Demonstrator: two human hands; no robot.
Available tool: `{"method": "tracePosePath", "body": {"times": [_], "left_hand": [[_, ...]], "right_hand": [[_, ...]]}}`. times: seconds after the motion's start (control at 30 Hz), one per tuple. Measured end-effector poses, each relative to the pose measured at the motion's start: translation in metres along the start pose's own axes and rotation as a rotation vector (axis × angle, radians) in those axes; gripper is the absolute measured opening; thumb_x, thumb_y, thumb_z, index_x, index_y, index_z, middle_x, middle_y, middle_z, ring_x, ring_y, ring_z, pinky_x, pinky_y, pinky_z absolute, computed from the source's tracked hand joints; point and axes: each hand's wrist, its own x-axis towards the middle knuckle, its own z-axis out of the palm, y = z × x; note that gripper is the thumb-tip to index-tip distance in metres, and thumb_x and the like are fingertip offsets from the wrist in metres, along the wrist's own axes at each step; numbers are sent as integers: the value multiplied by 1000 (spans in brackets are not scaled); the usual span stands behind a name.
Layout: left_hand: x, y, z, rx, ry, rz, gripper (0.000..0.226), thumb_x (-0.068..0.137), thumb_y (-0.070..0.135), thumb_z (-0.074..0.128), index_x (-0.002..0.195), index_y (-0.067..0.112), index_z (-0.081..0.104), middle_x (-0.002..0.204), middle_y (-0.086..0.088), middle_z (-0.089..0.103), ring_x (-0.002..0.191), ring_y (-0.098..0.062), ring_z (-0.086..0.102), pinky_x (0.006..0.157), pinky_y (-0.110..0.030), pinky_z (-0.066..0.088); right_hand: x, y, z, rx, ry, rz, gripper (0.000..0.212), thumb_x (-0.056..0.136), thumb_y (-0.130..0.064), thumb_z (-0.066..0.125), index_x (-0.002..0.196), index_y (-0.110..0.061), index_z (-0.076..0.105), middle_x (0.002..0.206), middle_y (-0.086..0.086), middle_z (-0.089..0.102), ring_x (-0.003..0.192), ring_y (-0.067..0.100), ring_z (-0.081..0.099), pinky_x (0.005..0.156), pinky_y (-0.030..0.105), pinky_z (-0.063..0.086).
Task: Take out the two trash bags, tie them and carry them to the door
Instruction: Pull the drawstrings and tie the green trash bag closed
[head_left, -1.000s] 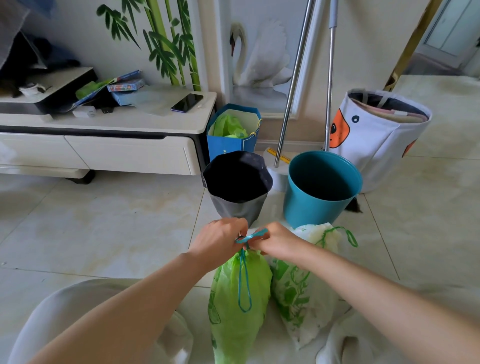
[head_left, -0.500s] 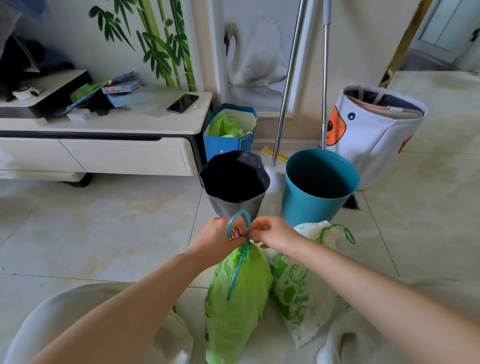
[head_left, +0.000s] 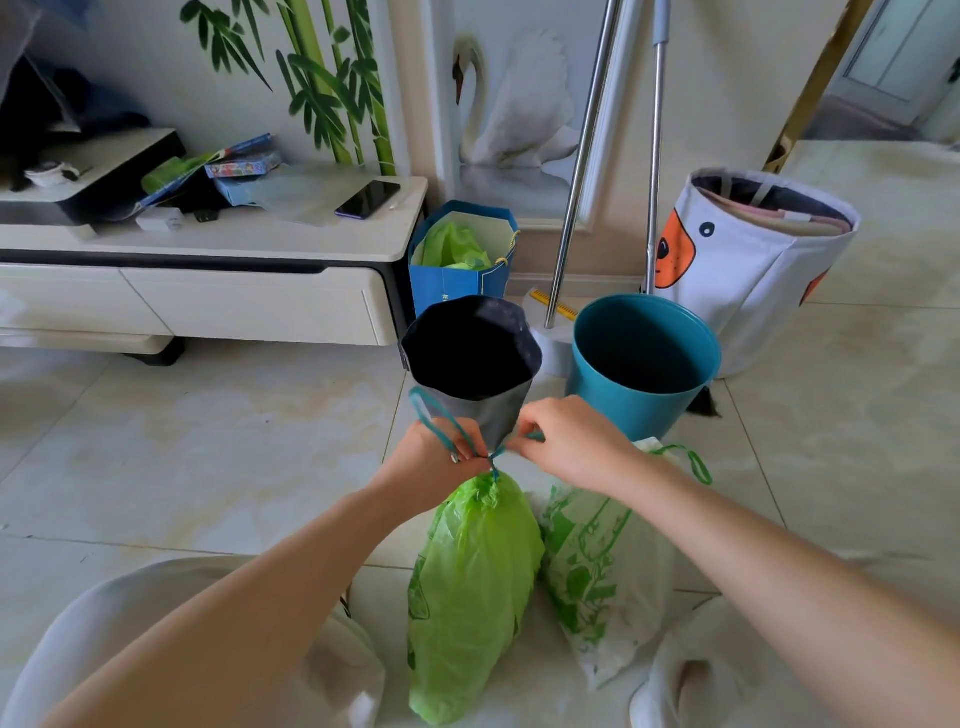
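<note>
A full green trash bag (head_left: 475, 587) stands on the floor between my knees, its neck gathered by a teal drawstring (head_left: 441, 423). My left hand (head_left: 434, 467) pinches the string's loop at the bag's neck. My right hand (head_left: 571, 441) grips the string's other end just right of the knot. A white trash bag with green print (head_left: 605, 577) leans beside the green one, its green drawstring loop (head_left: 693, 462) lying loose behind my right wrist. Behind my hands stand a dark grey bin (head_left: 472, 353) and a teal bin (head_left: 644, 358), both without bags.
A white low cabinet (head_left: 249, 291) with a phone and clutter runs along the left wall. A blue paper bag (head_left: 460, 280) holds green plastic. Two metal mop poles (head_left: 576, 166) lean on the wall. A white fabric basket (head_left: 748, 260) stands right; a doorway opens far right.
My hands have drawn apart along the teal drawstring, and the loop now stands up to the left of my left hand. The view has shifted slightly.
</note>
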Motion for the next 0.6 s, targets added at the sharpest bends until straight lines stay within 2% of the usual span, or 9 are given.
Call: {"method": "tracePosePath", "body": {"times": [0.1,0.2,0.27,0.33,0.37,0.43,0.53,0.6], "left_hand": [[0,-1,-2,-9,1,-31,9,74,11,73,72,18,68,68,2,67,57,-1,57,54,-10,45],[-3,-1,-6,-21,-9,-34,9,77,11,72,75,20,71,71,3,69,60,0,60,56,-9,45],[-5,0,-9,-51,19,-34,7,80,11,71,80,17,75,74,3,72,65,-2,63,59,-9,48],[-5,0,-15,-121,72,-83,5,80,10,71,80,11,76,72,-2,72,63,-6,63,60,-16,51],[-4,0,-20,-175,88,-126,6,81,10,70,79,10,77,72,-6,73,64,-10,62,64,-25,52],[-5,0,-33,-359,103,-222,10,85,9,66,81,6,75,75,-10,73,69,-13,62,69,-27,53],[-14,-2,-56,-743,91,-351,14,91,9,58,87,1,69,70,-7,69,75,-18,65,81,-31,55],[-21,-10,-67,-872,56,-424,14,92,9,55,85,2,66,62,-5,62,71,-20,66,82,-32,57]], "right_hand": [[-1,2,-12,-70,73,-10,19,89,-39,57,81,-23,65,62,-7,55,62,15,52,54,29,37],[3,11,-21,127,41,32,14,86,-28,60,76,-27,70,65,-7,63,63,10,57,60,31,47],[6,17,-25,255,5,109,14,83,-26,63,71,-28,68,64,-5,64,61,10,56,62,31,48],[6,23,-26,431,-19,230,12,84,-24,63,75,-22,70,72,2,66,68,14,61,68,34,54],[5,26,-26,551,-36,303,12,85,-22,61,81,-16,71,77,4,66,72,16,63,71,34,55],[2,30,-27,831,-80,453,15,88,-16,59,89,-4,68,85,9,64,76,20,62,73,32,54],[-2,39,-30,1211,-87,580,17,89,-10,55,73,-4,59,81,14,60,72,23,60,77,35,52],[-5,48,-32,1395,-59,619,24,90,-11,52,66,-8,52,75,11,59,73,24,60,81,37,51]]}}
